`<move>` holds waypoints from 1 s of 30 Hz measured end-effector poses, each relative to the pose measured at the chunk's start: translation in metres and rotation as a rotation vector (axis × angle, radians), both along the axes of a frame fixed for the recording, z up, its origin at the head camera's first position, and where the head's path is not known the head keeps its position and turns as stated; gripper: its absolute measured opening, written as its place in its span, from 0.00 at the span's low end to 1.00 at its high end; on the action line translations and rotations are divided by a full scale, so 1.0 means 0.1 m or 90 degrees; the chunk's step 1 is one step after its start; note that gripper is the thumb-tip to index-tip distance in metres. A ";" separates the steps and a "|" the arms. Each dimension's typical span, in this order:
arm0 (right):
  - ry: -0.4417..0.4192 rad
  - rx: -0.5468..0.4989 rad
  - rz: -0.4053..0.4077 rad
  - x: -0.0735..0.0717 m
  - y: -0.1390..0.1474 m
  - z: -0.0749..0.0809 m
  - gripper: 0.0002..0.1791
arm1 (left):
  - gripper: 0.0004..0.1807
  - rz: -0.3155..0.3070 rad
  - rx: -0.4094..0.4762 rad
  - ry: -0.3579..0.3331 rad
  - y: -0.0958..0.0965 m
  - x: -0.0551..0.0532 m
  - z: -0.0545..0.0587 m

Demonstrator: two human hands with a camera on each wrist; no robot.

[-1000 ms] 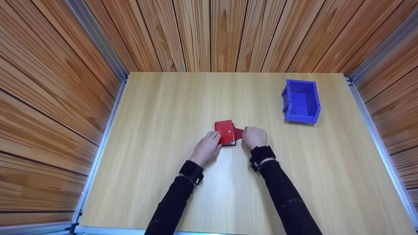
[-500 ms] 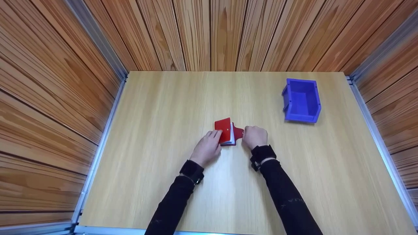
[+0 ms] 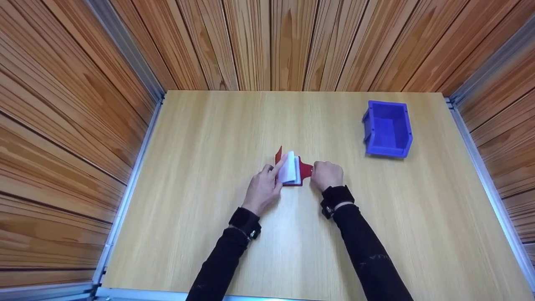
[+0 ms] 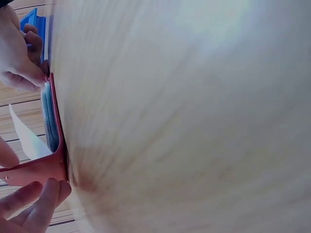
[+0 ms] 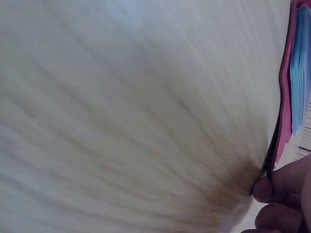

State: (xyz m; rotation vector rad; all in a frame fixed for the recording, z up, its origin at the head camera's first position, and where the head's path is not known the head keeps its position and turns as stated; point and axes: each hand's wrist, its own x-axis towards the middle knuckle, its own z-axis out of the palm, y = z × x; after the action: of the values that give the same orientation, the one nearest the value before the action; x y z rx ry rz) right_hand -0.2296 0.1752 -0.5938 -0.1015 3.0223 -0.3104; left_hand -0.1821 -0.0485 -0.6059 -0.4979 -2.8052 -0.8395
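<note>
One red, squarish, leather-look card holder (image 3: 291, 173) lies opened mid-table (image 3: 217, 146), long axis left-right, tab (image 3: 305, 169) pointing right. Two hands: the left hand (image 3: 262, 188) pinches the raised cover (image 3: 278, 154); the right hand's (image 3: 328, 175) closed grip has the tab. One purple-blue plastic bin (image 3: 386, 151) (open-topped) stands well apart, right.

No text can be read for sure: the pale, letter-like marks (image 3: 373, 259) on the right sleeve (image 3: 355, 234), well back from the fingers (image 5: 291, 177) of the right hand (image 3: 327, 176) and beyond its wristband (image 3: 336, 196), are too small and faint to make out.
</note>
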 end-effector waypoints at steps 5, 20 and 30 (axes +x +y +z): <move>0.001 -0.002 0.002 0.00 0.00 0.00 0.14 | 0.33 0.012 0.007 0.017 -0.05 0.00 0.00; 0.005 -0.004 -0.005 0.01 0.00 -0.01 0.14 | 0.28 0.104 -0.033 0.049 -0.24 -0.04 -0.01; -0.008 0.004 -0.006 0.01 0.00 0.01 0.15 | 0.27 0.116 -0.129 0.027 -0.37 -0.07 -0.04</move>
State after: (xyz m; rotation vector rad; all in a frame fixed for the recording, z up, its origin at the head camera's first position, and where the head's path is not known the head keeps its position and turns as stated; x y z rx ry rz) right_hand -0.2287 0.1753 -0.5925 -0.0844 3.0129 -0.3003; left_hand -0.1887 -0.0852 -0.6097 -0.2770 -2.8560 -0.5065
